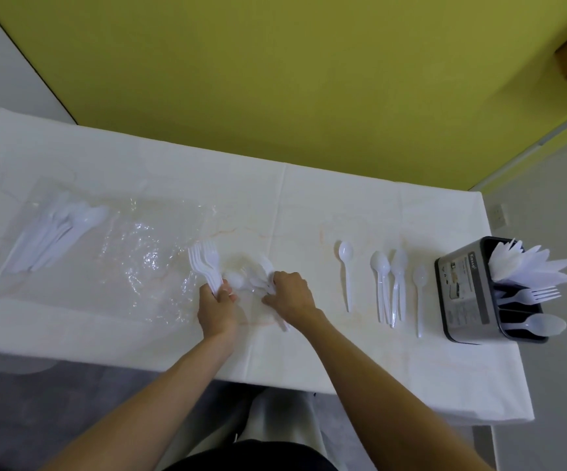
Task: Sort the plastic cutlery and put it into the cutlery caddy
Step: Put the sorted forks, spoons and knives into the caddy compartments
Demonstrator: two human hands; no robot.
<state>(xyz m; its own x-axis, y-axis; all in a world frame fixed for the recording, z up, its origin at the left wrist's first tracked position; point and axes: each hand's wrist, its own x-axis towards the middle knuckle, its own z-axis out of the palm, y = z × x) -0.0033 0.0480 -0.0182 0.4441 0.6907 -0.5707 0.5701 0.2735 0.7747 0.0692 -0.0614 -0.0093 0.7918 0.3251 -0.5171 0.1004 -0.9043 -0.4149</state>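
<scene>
- 2 bare arms reach forward from the bottom of the view.
- The left arm (160,385) slants up and to the right. The right arm (377,379) slants up and to the left, so the 2 hands end up near each other.
- The left hand (216,309) has its back up. Its fingers and thumb curl tight round the handles of a bunch of forks (204,263).
- The right hand (292,295) has its back up too. Its fingers curl over a bunch of spoons (258,277).
- The 2 hands do not touch.
- Both wrists look about straight.
</scene>
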